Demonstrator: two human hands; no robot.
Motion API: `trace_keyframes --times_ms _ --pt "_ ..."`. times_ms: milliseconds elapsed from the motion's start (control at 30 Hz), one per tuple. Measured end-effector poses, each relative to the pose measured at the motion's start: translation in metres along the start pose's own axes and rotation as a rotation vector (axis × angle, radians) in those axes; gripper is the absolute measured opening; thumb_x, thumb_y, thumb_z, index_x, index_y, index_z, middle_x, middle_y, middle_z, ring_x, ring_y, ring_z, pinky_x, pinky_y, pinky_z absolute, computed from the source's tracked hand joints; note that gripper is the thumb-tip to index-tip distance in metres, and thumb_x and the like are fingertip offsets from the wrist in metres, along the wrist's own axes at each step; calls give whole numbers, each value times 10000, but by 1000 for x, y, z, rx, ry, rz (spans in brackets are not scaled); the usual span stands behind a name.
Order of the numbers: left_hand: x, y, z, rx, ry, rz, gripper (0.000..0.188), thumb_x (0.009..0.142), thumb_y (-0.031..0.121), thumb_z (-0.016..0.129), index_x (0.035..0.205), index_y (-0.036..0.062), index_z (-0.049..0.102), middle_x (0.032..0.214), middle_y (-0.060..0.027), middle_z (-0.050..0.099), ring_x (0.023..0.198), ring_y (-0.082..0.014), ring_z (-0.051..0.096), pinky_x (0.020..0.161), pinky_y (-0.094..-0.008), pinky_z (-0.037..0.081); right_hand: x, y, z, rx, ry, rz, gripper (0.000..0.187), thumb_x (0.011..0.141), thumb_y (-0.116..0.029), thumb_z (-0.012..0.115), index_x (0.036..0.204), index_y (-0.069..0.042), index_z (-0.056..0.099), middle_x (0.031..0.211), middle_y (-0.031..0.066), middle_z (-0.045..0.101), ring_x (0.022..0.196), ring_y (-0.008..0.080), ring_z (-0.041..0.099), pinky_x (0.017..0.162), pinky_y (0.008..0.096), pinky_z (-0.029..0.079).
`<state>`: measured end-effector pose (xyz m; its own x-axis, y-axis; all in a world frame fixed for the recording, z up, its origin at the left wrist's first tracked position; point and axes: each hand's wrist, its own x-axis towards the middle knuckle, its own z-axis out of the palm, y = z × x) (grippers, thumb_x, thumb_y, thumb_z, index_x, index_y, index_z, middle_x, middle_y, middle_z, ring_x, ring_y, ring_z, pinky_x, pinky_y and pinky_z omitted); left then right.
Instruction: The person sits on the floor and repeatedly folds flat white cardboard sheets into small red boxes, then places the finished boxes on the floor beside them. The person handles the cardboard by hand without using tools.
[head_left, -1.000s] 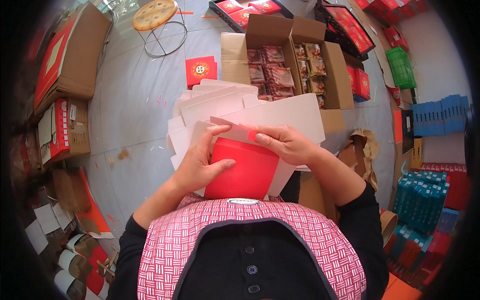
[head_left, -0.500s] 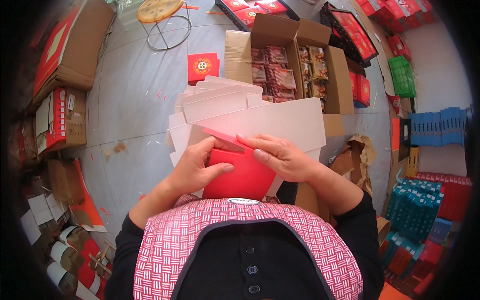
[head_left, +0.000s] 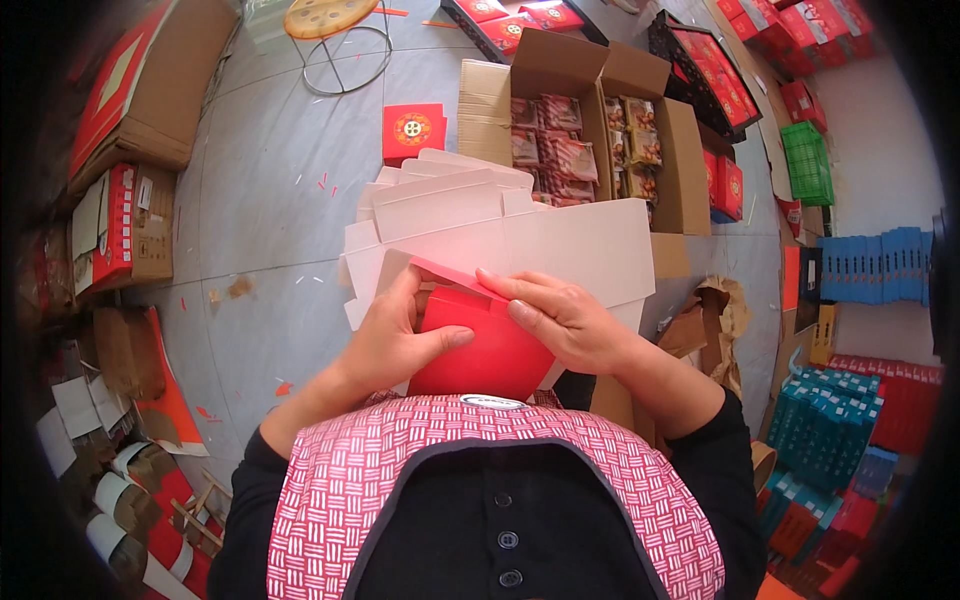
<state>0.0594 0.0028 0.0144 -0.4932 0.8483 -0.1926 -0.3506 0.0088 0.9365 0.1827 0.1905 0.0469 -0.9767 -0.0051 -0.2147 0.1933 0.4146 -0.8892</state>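
A red cardboard box [head_left: 480, 348] stands close to my apron, between my two hands. My left hand [head_left: 395, 330] grips its left side, thumb on the red face and fingers behind the upper edge. With the fingers of my right hand [head_left: 555, 315] I pinch the box's upper right corner, where a flap slants across the top. Beneath the box lie several flat, unfolded carton blanks [head_left: 560, 245], pale side up, overlapping in a stack.
Beyond the blanks stands a finished red box [head_left: 413, 130]. An open brown carton [head_left: 685, 165] holds several small wrapped packets. A round stool [head_left: 330, 18] is at the far left. Large cartons [head_left: 140, 90] line the left; a green crate [head_left: 806, 163] and stacked blue packages [head_left: 875, 265] line the right.
My hands stay on the red box, with my right fingers shifted only slightly at its top corner. The whole view has drifted a little.
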Motion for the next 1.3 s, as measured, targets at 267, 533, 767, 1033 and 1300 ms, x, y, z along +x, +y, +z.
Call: trace_keyframes --times_ms 267,533,767,1033,1300 --pt "-2 2 6 -215 14 -251 212 879 102 663 1031 -44 660 914 -95 692 786 -123 651 695 -249 544 1 1 5 25 31 63 388 1008 -191 418 1373 -72 475 1084 131 586 982 220 576 868 298 446" --pt "0 -1 8 -203 44 -249 210 873 102 670 1019 -50 664 894 -97 694 762 -122 649 666 -242 543 0 0 6 -30 33 38 382 1007 -179 411 1363 -63 484 1111 139 591 1001 243 582 886 298 443" --pt "2 -3 7 -208 56 -220 194 863 91 676 1004 -41 675 898 -105 698 766 -130 654 668 -249 546 -1 -5 -8 49 -115 29 413 1006 -183 409 1397 -54 432 1314 163 498 1207 262 496 1000 317 379" --pt "3 -2 6 -195 32 -198 202 858 81 678 1030 -25 685 914 -106 703 780 -135 659 680 -253 550 -5 9 -32 272 -307 -62 446 1008 -211 417 1431 -73 385 1444 151 398 1331 260 376 1100 336 269" --pt "7 -2 4 -270 45 -159 194 851 64 678 1024 -24 687 920 -112 703 782 -138 659 693 -256 553 -11 21 -35 349 -308 -79 441 1008 -210 410 1430 -81 392 1459 154 382 1347 266 358 1110 351 250"
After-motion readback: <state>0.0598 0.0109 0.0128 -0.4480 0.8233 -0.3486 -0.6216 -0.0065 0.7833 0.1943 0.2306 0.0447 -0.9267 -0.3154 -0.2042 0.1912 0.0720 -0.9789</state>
